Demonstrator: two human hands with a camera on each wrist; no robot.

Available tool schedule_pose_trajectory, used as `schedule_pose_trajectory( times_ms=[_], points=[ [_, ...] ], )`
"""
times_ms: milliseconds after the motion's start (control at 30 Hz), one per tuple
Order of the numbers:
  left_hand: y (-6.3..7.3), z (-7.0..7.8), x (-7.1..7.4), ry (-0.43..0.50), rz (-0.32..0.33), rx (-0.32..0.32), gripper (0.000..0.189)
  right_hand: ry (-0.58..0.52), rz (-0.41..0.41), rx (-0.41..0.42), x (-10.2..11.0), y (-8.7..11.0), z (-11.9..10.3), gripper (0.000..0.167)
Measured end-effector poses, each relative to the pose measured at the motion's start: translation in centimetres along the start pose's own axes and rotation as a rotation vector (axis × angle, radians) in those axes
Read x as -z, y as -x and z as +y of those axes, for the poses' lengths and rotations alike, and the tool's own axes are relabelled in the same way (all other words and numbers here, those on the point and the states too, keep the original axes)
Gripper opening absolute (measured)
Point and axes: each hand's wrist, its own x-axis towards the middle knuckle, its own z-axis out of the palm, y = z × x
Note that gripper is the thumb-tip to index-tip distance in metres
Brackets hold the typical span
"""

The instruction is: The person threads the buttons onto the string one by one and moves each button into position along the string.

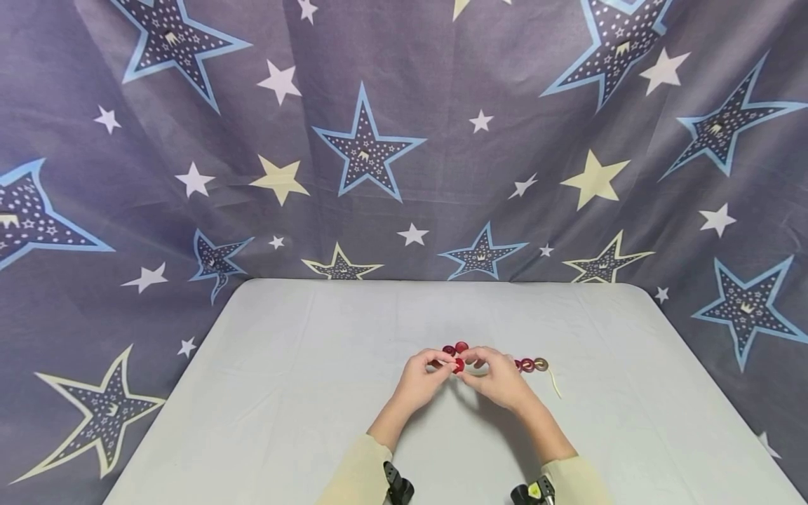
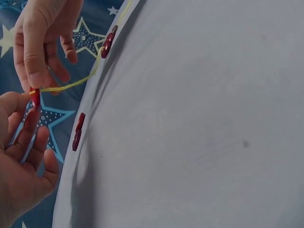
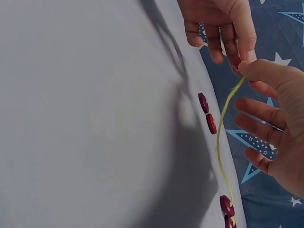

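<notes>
Above the table, both hands meet at a small red button [image 1: 459, 365]. My left hand [image 1: 426, 379] pinches it between thumb and forefinger from one side. From the other side, my right hand [image 1: 495, 379] has its thumb and fingertips at the button, where a yellow string [image 3: 219, 137] comes out; its other fingers are loosely bent. The string runs across the button's face in the left wrist view and down to a row of dark red and brownish threaded buttons [image 1: 527, 365] lying right of the right hand. Fingertips hide part of the held button.
Just beyond the hands, a dark red button [image 1: 449, 350] and a brighter red button [image 1: 461, 346] lie loose side by side. The string's free tail [image 1: 555, 384] trails past the row on the white table [image 1: 284, 393]. A star-patterned cloth [image 1: 379, 210] hangs behind.
</notes>
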Motion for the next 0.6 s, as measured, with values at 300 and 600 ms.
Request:
schedule_pose_trajectory(
  times_ms=[300,600],
  points=[
    [-0.1,-0.3,0.3,0.030,0.025,-0.031,0.007,0.051,0.056,0.040,0.0,0.2,0.6,0.025],
    [0.0,-0.2,0.8,0.032,0.025,-0.018,0.009,0.087,0.010,-0.001,0.8,0.1,1.1,0.024]
  ],
)
